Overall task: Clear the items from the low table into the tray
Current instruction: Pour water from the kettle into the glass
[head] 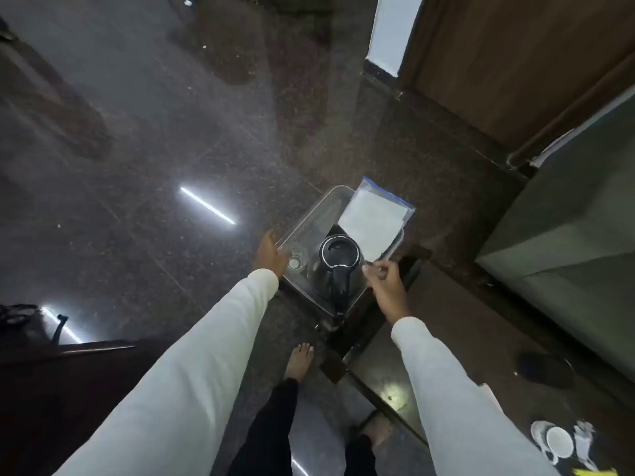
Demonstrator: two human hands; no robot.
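A clear plastic tray (318,209) is held out in front of me above the dark floor. My left hand (271,252) grips its left rim and my right hand (386,280) grips its near right rim. Inside the tray stands a black electric kettle (338,259) with its handle pointing toward me. A clear zip bag holding white paper (372,221) leans across the tray's far right corner. A small round clear object (294,262) lies in the tray beside my left hand.
A low dark glass-topped table (457,334) stands at the right, with a black item (544,369) and white items (558,441) at its near right. A wooden door (515,63) and a grey cabinet (577,228) rise at the right. My bare feet (300,360) stand on the polished floor.
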